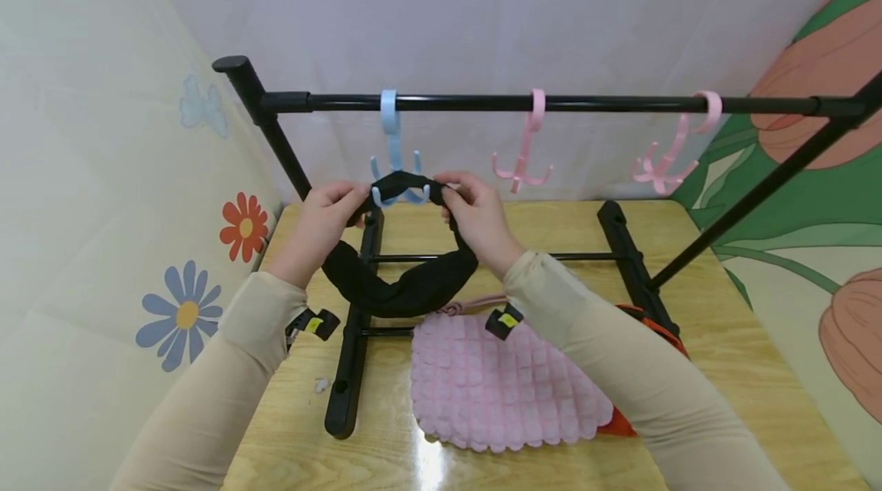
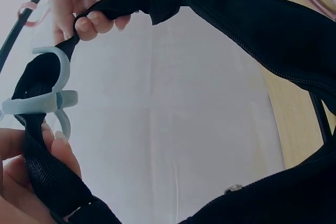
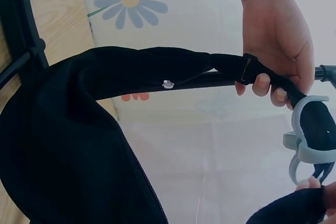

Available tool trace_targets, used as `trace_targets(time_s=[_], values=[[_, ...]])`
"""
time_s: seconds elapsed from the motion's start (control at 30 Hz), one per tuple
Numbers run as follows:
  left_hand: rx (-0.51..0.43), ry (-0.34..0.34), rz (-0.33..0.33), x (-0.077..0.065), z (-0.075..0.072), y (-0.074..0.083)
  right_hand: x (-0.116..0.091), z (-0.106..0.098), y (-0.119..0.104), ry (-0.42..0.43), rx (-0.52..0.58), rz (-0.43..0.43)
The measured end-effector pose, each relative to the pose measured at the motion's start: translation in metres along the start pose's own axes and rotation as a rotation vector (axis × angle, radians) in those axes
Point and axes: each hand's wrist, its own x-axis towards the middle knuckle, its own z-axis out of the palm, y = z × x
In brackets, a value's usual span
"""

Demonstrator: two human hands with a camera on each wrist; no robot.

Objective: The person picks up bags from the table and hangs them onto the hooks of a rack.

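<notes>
A black zippered waist bag (image 1: 403, 284) hangs in a loop from its strap (image 2: 55, 174), below the light blue hook hanger (image 1: 390, 127). The strap passes over the hanger's lower prongs (image 3: 315, 156). My left hand (image 1: 320, 227) pinches the strap just left of the prongs, beside a buckle (image 3: 249, 69). On the other side my right hand (image 1: 482, 219) grips the strap between thumb and fingers. A zip runs along the bag's edge, and its metal pull (image 3: 168, 84) shows in the right wrist view.
The blue hanger hangs on a black rack bar (image 1: 455, 103). Two pink hook hangers, one mid-bar (image 1: 527, 142) and one farther right (image 1: 671, 154), share it. A pink puffy bag (image 1: 503, 384) lies on the wooden table (image 1: 276, 430), partly over an orange-red item (image 1: 620, 423).
</notes>
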Motion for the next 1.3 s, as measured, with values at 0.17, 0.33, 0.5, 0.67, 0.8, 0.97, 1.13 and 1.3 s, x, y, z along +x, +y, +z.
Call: trace_targets(time_s=[0.17, 0.33, 0.5, 0.67, 0.8, 0.97, 1.13, 1.3], values=[[0.038, 0.051, 0.044, 0.001, 0.004, -0.008, -0.001, 0.0, 0.002, -0.019, -0.009, 0.015], [0.082, 0.093, 0.08, 0.0, 0.006, -0.016, -0.002, 0.0, 0.006, -0.042, -0.022, 0.06], [0.1, 0.115, 0.088, 0.001, 0.01, -0.021, 0.001, 0.0, 0.011, -0.048, -0.039, 0.076], [0.118, 0.128, 0.076, 0.0, 0.013, -0.028, 0.002, 0.0, 0.017, -0.066, -0.082, 0.058], [0.174, 0.167, 0.091, -0.002, 0.016, -0.031, 0.004, -0.002, 0.021, -0.075, -0.164, 0.033], [0.24, 0.201, 0.105, -0.006, 0.022, -0.034, 0.003, -0.01, 0.024, -0.101, -0.244, 0.017], [0.234, 0.225, 0.113, -0.012, 0.027, -0.04, 0.001, -0.02, 0.032, -0.14, -0.274, 0.029], [0.227, 0.245, 0.116, -0.019, 0.029, -0.045, -0.006, -0.033, 0.04, -0.182, -0.279, 0.073]])
